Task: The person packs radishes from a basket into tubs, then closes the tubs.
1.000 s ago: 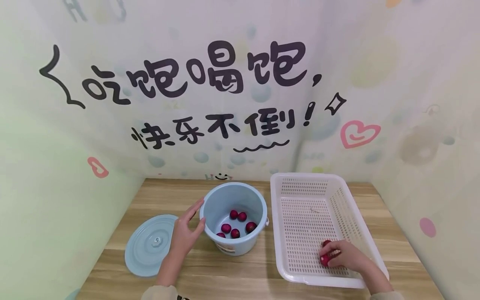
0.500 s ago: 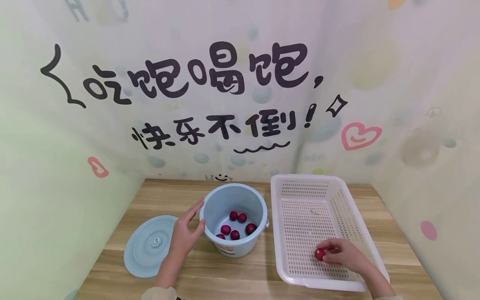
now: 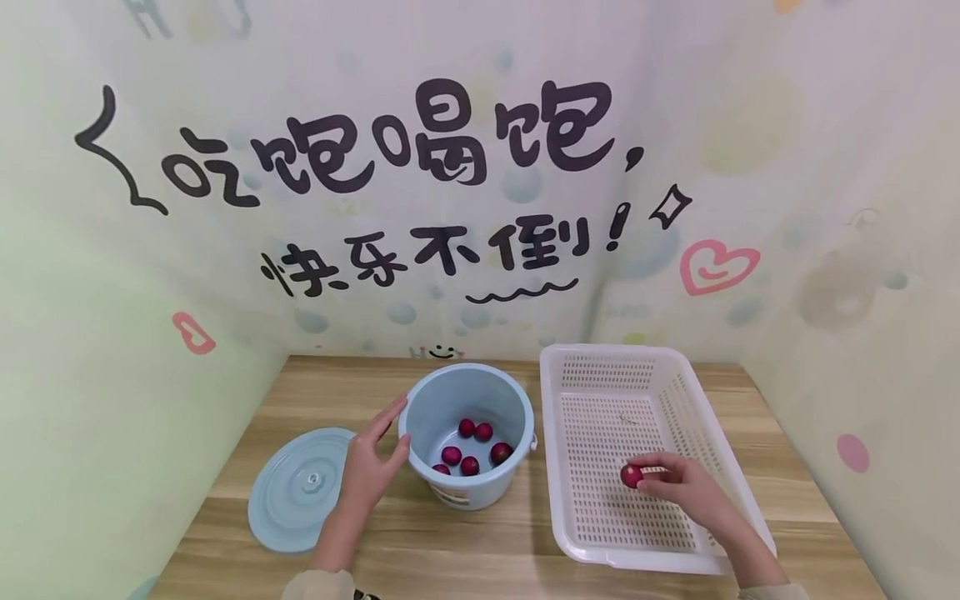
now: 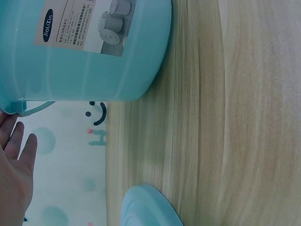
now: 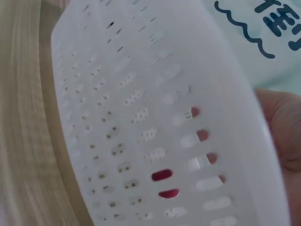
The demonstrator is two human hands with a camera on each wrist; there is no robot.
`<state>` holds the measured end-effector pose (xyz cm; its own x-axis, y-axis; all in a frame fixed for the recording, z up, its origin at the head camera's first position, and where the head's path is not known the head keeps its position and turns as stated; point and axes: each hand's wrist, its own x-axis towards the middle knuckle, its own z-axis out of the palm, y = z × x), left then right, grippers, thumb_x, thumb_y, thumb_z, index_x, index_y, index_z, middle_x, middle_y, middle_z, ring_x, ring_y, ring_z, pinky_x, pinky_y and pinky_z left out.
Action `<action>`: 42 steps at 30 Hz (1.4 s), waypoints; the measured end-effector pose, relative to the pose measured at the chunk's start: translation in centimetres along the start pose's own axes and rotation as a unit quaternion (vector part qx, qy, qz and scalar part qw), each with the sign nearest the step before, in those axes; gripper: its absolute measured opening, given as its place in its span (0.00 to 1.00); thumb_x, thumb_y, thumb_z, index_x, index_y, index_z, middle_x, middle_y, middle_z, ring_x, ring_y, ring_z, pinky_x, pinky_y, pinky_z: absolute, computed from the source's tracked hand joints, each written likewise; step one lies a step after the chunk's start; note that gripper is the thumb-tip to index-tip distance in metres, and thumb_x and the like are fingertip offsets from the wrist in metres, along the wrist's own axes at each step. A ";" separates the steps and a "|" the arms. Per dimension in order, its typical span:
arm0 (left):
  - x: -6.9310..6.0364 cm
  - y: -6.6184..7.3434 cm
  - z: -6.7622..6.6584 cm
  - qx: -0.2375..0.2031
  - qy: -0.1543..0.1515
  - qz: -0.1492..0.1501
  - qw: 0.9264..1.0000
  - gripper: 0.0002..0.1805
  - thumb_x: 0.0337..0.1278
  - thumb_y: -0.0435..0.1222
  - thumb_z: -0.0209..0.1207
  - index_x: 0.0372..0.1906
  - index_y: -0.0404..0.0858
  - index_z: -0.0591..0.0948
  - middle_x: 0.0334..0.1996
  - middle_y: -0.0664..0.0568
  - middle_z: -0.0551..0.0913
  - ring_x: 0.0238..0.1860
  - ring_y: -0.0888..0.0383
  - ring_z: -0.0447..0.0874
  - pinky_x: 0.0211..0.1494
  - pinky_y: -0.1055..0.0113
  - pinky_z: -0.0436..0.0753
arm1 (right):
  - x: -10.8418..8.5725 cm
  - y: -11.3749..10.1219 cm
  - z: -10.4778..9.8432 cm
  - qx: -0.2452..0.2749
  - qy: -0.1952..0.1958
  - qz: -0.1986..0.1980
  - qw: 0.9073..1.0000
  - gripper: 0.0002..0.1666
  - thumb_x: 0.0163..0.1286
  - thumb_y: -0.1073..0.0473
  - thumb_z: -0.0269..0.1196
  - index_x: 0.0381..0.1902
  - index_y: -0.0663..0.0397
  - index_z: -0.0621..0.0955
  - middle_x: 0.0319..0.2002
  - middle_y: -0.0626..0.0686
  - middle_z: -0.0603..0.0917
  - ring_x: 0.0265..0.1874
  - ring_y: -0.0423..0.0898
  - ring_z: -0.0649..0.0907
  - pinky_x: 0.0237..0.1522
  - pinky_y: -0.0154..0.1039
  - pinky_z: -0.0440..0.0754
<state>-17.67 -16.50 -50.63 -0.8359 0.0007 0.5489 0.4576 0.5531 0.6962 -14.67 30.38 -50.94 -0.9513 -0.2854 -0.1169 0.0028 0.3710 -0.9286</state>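
My right hand pinches a small round red radish between thumb and fingers, over the lower part of the white plastic basket. In the right wrist view, the basket's slotted wall hides most of that hand, and red shows through two slots. My left hand touches the left side of the light-blue bucket near its rim, with fingers extended. Several red radishes lie on the bucket's bottom. The left wrist view shows the bucket's labelled side and the left fingers by its rim.
A round light-blue lid with a small knob lies on the wooden table, left of the bucket. The basket stands right of the bucket. Behind the table is a printed wall covering; further wall covering stands left and right.
My right hand has picked a radish up from the basket floor and moved it upward and slightly left. The left hand stays at the bucket.
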 end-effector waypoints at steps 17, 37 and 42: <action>0.0 -0.2 0.2 -0.004 0.003 0.001 1.000 0.29 0.52 0.28 0.65 0.64 0.39 0.79 0.62 0.47 0.82 0.64 0.46 0.80 0.63 0.90 0.66 | 1.4 -4.6 2.2 -0.028 0.091 0.014 0.995 0.24 0.66 0.55 0.68 0.57 0.57 0.81 0.47 0.62 0.89 0.31 0.35 0.83 0.22 0.32 0.79; -0.2 -0.2 -0.2 -0.009 0.011 -0.006 1.000 0.30 0.52 0.25 0.65 0.63 0.39 0.79 0.62 0.46 0.82 0.64 0.46 0.79 0.63 0.90 0.67 | 6.7 -10.6 9.5 0.057 0.062 -0.086 0.993 0.21 0.66 0.57 0.68 0.55 0.56 0.83 0.51 0.60 0.87 0.44 0.42 0.87 0.49 0.27 0.84; -0.3 -0.3 0.2 -0.015 0.006 0.002 1.000 0.29 0.54 0.25 0.65 0.64 0.39 0.79 0.62 0.46 0.82 0.64 0.44 0.79 0.63 0.89 0.69 | 7.5 -11.1 11.2 0.074 0.079 -0.073 0.991 0.20 0.65 0.59 0.69 0.55 0.56 0.83 0.50 0.60 0.87 0.44 0.41 0.85 0.45 0.26 0.85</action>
<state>-17.61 -16.49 -51.16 -0.8301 -0.0074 0.5575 0.4705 0.5272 0.7076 -18.43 14.19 -45.42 -0.9814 -0.1795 0.0678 -0.1037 0.1993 -0.9744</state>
